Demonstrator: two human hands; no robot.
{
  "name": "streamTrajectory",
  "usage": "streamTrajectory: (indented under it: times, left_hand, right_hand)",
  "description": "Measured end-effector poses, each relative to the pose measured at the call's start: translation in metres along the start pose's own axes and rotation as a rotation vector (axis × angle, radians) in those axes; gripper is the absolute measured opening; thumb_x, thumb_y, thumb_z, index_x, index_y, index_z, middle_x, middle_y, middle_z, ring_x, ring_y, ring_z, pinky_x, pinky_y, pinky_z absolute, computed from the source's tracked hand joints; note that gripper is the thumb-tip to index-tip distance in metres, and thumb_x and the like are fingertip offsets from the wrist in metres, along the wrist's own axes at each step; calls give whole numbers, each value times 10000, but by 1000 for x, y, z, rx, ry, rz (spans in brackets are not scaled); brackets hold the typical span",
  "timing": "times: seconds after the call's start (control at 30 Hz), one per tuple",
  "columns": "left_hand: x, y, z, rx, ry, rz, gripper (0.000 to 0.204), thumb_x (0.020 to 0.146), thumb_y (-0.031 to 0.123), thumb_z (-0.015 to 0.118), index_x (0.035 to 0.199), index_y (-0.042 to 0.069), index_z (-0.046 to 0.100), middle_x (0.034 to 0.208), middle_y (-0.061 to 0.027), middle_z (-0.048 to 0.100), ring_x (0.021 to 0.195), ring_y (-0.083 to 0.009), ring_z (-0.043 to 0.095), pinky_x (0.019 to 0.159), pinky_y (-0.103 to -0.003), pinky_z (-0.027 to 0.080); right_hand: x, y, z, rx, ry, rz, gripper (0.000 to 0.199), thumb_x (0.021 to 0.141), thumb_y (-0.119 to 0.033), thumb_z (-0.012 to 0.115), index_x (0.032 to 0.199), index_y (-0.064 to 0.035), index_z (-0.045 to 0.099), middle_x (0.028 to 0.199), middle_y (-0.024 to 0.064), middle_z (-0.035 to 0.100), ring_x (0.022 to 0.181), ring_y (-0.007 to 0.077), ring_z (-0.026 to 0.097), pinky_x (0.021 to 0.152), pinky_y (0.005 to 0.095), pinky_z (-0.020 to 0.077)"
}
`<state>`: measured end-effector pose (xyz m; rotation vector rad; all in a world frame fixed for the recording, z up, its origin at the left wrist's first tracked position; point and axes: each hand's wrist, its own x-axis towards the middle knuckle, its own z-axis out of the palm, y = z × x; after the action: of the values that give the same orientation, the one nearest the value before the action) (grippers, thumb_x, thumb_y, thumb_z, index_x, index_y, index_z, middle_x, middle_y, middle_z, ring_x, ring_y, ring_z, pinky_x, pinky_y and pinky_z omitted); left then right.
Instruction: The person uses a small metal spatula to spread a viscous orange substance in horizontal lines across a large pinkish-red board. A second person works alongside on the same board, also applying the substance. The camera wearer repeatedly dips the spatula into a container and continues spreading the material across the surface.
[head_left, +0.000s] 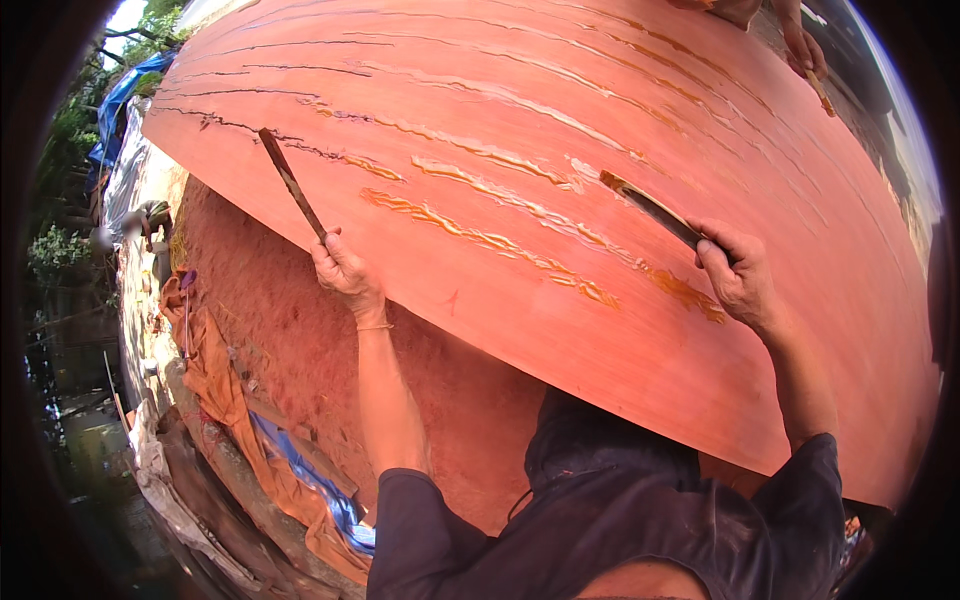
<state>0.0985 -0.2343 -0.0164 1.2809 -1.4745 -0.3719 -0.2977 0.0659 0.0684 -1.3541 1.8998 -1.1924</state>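
A large, smooth, reddish-pink panel [800, 300] spreads before me, crossed by lines of glossy orange and pale paste [490, 240] and thin dark streaks [300, 68]. My left hand [345, 270], over the panel's near edge, is closed round the lower end of a thin dark stick [291, 185], whose far tip points at a dark streak. My right hand [738, 275] grips a flat brush [655, 212] with a dark handle and brown tip. That tip lies at or just above the panel beside a whitish smear; contact is unclear.
At the top right, another person's hand [803, 50] holds a small brush-like tool [822, 95] over the panel's far side. Below the near edge lies reddish ground [300, 330], with orange cloth [215, 370] and blue sheeting [310, 480] to the left.
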Motion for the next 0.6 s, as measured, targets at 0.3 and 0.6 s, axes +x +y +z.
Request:
streamTrajectory:
  times: [0.3,0.6]
  left_hand:
    - [1,7,-1,76,-12,-36,337,1065,275,468,1004,-9,639,816,-92,610,754,-212,568,706,-371,463]
    - [-4,10,0,-61,9,-41,306,1069,235,463,993,-19,615,829,-57,574,760,-169,520,704,-326,450]
  right_hand:
    - [29,-37,-1,362,-191,459,338,985,-141,545,1263,-2,678,708,-25,600,571,31,467,506,206,361]
    - [89,-34,43,248,-241,377,301,973,-154,579,1177,18,719,728,-26,608,652,49,519,586,240,424]
